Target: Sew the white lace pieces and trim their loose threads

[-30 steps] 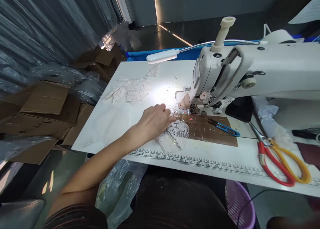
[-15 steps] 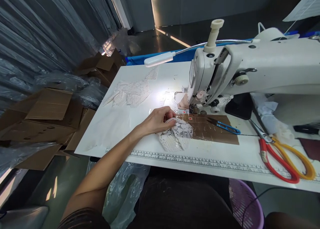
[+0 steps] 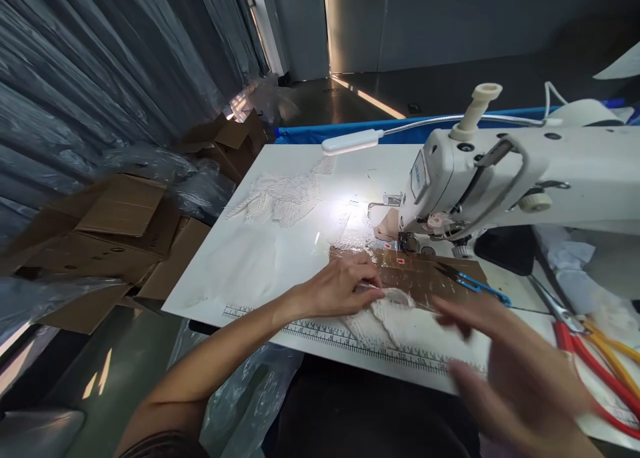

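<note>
A piece of white lace fabric [image 3: 380,321] lies over the ruler strip at the front of the white sewing table. My left hand [image 3: 347,285] pinches its upper edge between thumb and fingers. To the right, my right hand [image 3: 515,365] hangs above the table's front edge, blurred by motion. Its thumb and fingers are apart, with nothing visible between them. Behind the hands, blue-handled thread snips [image 3: 473,283] rest on a brown taped sheet [image 3: 425,278]. Under the white sewing machine [image 3: 445,178], the presser foot [image 3: 410,243] stands beyond the lace, apart from it.
Red and yellow scissors [image 3: 595,351] lie at the right. More white lace [image 3: 287,195] is spread at the back left, near a lit lamp [image 3: 353,142]. Cardboard boxes [image 3: 120,205] and clear plastic stand left of the table. A printed ruler [image 3: 330,335] runs along the front.
My left hand has drawn the lace toward the front edge, off the brown sheet. My right hand has come into view from the lower right. The view has shifted a little.
</note>
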Demonstrator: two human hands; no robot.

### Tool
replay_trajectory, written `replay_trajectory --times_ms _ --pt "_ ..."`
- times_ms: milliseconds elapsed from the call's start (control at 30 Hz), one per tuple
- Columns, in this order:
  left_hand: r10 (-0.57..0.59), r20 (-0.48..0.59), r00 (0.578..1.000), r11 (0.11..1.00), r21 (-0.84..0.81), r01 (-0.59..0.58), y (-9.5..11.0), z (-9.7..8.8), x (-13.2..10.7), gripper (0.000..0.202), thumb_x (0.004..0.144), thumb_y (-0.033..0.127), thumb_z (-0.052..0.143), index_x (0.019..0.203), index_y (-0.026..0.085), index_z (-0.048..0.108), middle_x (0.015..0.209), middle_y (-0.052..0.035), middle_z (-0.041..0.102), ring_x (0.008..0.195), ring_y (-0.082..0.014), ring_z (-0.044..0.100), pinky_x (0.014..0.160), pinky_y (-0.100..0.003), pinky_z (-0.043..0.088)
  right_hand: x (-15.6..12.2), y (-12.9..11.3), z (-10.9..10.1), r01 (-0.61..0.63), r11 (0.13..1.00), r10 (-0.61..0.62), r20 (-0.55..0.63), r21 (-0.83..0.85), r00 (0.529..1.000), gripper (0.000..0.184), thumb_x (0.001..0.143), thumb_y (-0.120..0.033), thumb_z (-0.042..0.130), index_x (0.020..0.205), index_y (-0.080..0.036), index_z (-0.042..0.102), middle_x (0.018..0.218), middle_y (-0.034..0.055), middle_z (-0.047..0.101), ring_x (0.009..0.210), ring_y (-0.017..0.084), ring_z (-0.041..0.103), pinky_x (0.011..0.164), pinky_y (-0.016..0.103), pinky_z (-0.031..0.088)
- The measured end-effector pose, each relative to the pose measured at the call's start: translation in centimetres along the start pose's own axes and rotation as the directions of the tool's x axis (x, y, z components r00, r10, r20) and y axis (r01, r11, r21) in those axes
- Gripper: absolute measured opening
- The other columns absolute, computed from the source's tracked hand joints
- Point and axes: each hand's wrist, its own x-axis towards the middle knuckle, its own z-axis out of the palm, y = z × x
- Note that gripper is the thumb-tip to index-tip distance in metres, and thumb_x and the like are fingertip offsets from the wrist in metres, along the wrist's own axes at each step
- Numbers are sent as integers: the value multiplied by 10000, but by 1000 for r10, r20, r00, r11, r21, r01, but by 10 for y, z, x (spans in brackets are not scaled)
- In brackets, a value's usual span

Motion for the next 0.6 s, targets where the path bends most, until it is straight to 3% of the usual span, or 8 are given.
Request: replay_trajectory --times_ms 100,167,267,367,500,600 --pt "70 55 996 995 -70 -66 5 -11 0 169 935 306 587 897 162 668 851 -31 665 809 -142 605 739 -272 479 44 18 25 -10 1000 14 230 -18 973 639 825 -424 691 1411 -262 495 1242 131 649 1175 336 604 932 494 541" --pt "64 40 997 998 -5 -64 3 -18 5 186 956 314 549 944 169 664 922 -42 679 858 -154 620 776 -285 486 62 26 37 -66 998 63 306 -1 950 480 882 -379 601 1334 -221 573 1158 122 703 1080 302 667 889 448 555" --pt "-29 -73 997 960 274 48 -7 -24 12 270 992 331 459 1132 159 612 1159 -105 638 1044 -217 596 884 -377 484 74 34 40 -137 989 150 358 -59 922 310 911 -315 516 1132 -199 699 842 68 753 754 244 716 685 355 559" --pt "-117 -156 981 854 489 179 -22 -24 18 349 998 318 430 1282 128 499 1357 -178 526 1166 -274 540 940 -461 466 78 39 34 -128 987 155 361 -98 919 240 888 -307 533 986 -213 731 727 38 727 610 211 662 578 311 498" --pt "-68 -58 996 846 526 88 -41 -24 26 352 1002 312 431 1308 145 479 1440 -180 474 1279 -286 488 1019 -486 439 83 48 25 -185 982 188 403 -48 896 241 909 -308 494 848 -217 710 570 -3 630 480 169 557 472 281 414" --pt "17 -51 999 860 510 12 -48 -27 32 380 999 295 446 1351 151 469 1527 -192 381 1401 -310 381 1106 -553 356 83 56 24 -291 955 243 422 51 873 237 913 -300 495 877 -211 712 613 13 650 524 180 591 488 290 460"
